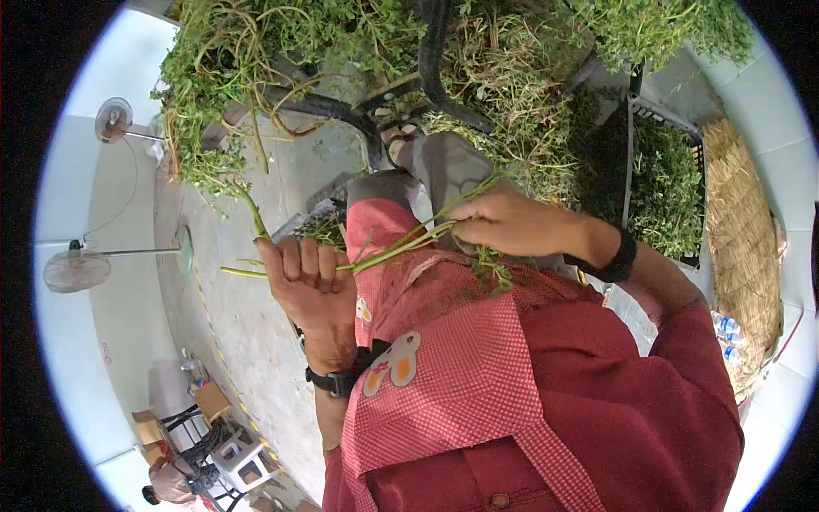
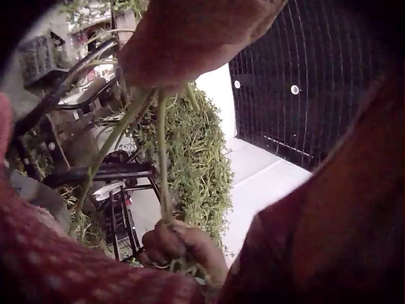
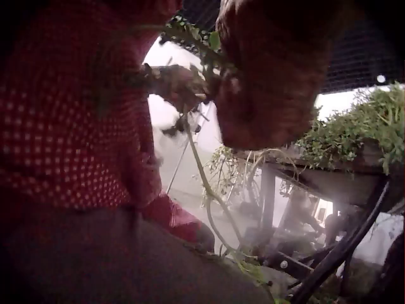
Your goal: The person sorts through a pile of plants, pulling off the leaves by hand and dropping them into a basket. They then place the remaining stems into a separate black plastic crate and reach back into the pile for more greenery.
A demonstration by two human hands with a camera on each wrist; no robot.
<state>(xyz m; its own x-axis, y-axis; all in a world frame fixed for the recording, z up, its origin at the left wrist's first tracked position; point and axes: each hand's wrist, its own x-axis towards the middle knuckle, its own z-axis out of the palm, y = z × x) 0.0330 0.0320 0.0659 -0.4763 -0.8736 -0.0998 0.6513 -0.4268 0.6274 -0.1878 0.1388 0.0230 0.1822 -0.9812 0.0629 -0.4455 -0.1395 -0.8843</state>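
Green stems (image 1: pixel 397 247) stretch between the two hands above the lap of a red checked apron (image 1: pixel 461 358). The left hand (image 1: pixel 309 286) has its fingers curled round the stems, whose cut ends stick out to its left. The right hand (image 1: pixel 516 222) pinches the same stems farther along, and leafy tips (image 1: pixel 490 269) hang below it. In the left wrist view the stems (image 2: pixel 162 158) run from the near left hand (image 2: pixel 190 44) down to the right hand (image 2: pixel 180 247). The right wrist view shows the right hand (image 3: pixel 269 76) close up, its fingertips partly hidden in shadow.
Leafy plants (image 1: pixel 316 43) are heaped on a black-framed stand in front. Loose stalks (image 1: pixel 512 85) lie beside it. A black crate (image 1: pixel 665 188) of greens and a straw mat (image 1: pixel 742 247) are at the right. Fans (image 1: pixel 78 270), a white stool (image 1: pixel 241 461) and another person (image 1: pixel 175 482) are at the left.
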